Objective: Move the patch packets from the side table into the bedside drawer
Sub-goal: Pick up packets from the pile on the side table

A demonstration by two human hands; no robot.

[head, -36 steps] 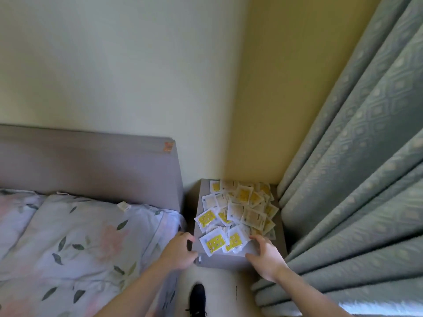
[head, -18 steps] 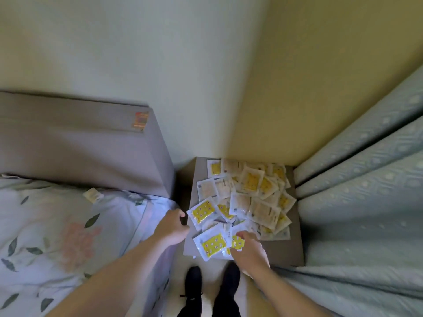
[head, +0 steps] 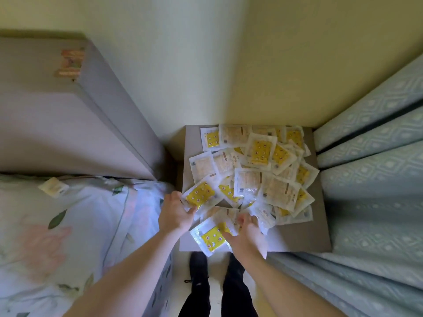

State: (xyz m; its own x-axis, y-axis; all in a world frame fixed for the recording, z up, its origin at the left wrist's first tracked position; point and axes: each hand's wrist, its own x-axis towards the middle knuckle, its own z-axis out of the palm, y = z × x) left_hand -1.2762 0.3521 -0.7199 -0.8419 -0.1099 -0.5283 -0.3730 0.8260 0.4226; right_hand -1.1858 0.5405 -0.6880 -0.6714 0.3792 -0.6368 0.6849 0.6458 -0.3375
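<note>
Progress: barely begun | patch packets (head: 249, 170) still heaped on table (head: 304, 236) | left hand (head: 175, 213) pinches 9-o'clock packet (head: 200, 195) | right hand (head: 247, 234) grasps 6-o'clock packet (head: 211, 237) | drawer unseen

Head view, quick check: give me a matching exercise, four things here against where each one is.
Things:
1. left hand
2. right hand
3. curtain
4. loose packet

Places:
A. hanging right of the side table
B. lying on the bed
C. at the pile's left edge, touching a yellow packet
D. on the packets at the table's front edge

Pairs: 1-C, 2-D, 3-A, 4-B
</note>
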